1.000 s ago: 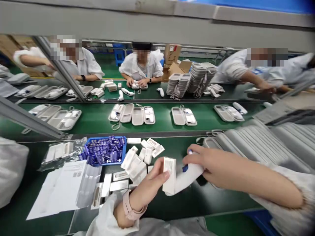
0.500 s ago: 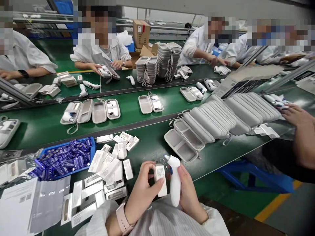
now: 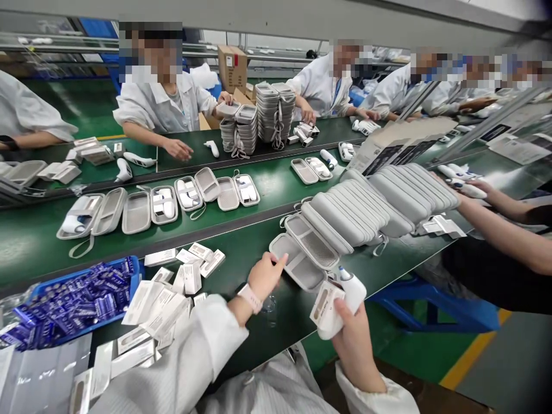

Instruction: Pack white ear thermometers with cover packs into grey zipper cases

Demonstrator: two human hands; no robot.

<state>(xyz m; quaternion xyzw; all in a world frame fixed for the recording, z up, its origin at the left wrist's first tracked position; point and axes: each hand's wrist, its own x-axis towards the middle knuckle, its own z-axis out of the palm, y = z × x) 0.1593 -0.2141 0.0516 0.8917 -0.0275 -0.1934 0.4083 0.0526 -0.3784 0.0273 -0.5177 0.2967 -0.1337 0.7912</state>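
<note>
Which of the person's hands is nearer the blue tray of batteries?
Left hand: to the right of the blue tray, apart from it. Right hand: farther right still.

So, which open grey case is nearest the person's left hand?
The open case at the end of the closed row, beside the left hand; the others lie on the next belt.
</note>
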